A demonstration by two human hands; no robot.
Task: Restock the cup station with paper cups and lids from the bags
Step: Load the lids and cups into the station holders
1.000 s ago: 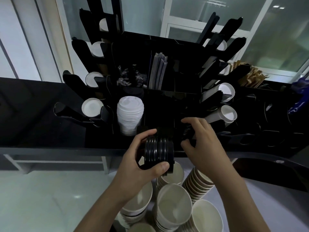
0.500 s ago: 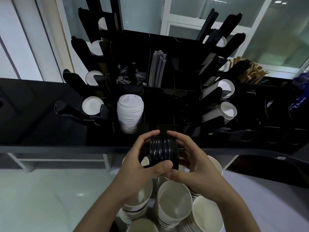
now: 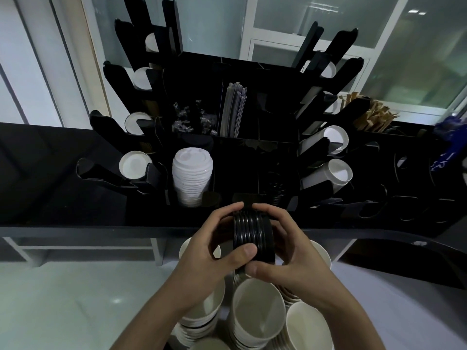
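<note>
Far left, the black slotted cup station (image 3: 252, 102) holds white paper cups lying on their sides (image 3: 135, 164) in its angled cradles, round bases facing you. Just right of them, a front compartment contains a tall stack of white domed plastic lids (image 3: 192, 175), ribbed along its side. Behind it, one bin holds small crinkled clear-wrapped packets (image 3: 194, 118), and the next holds flat grey paper sleeves standing on edge (image 3: 233, 109).

In the centre, your left hand (image 3: 209, 258) grips a short stack of glossy black ridged plastic lids (image 3: 254, 237), fingers curled over the top and thumb pressed on the near edge. Your right hand (image 3: 293, 253) wraps the same stack from the other side, thumb beneath. The stack is held on edge, just in front of the station's dark middle compartment and above the open white paper cups nested in stacks (image 3: 257, 309) below your wrists.

To the right, more white cups on their sides (image 3: 336, 173) fill the cradles, and brown wooden stirrers (image 3: 374, 116) stand bunched in a rear bin.
</note>
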